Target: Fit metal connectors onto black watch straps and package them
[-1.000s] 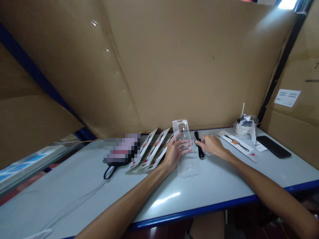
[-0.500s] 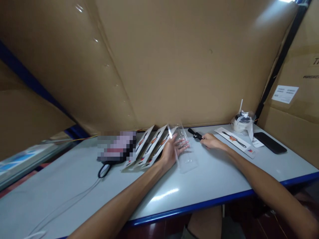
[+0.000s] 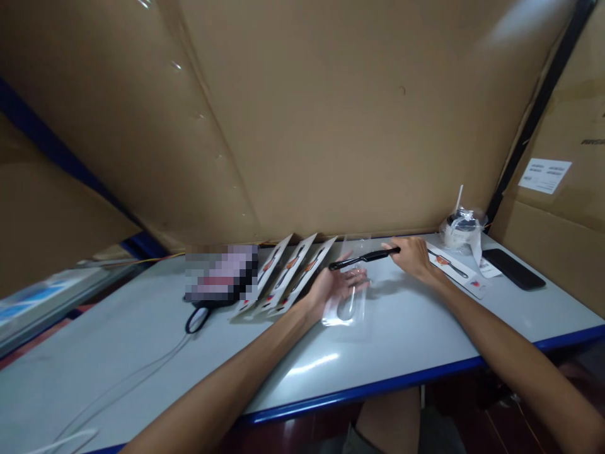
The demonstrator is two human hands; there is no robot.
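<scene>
My left hand [image 3: 333,289] is palm up behind a clear plastic blister shell [image 3: 348,309], supporting it upright just above the table, its fingers seen through the plastic. A slim black utensil [image 3: 373,255] is pinched at its right end by my right hand [image 3: 412,255]. The utensil's far end crosses in front of the shell, over the left fingers; its exact kind is unclear. Left of my left hand, several printed cards [image 3: 287,277] lean in a row, each picturing a black utensil and something orange. Another such card [image 3: 456,271] lies flat beside my right hand.
A pixelated device in a black case [image 3: 243,284] with a strap loop and thin cable is at the left. A plastic-wrapped cup with a straw [image 3: 462,232] and a black phone [image 3: 513,269] are at the right. Cardboard [image 3: 321,126] walls the back of the grey table [image 3: 387,340].
My right hand has lifted the black utensil off the table and brought it left, across the blister shell. The shell has turned more upright in my left hand.
</scene>
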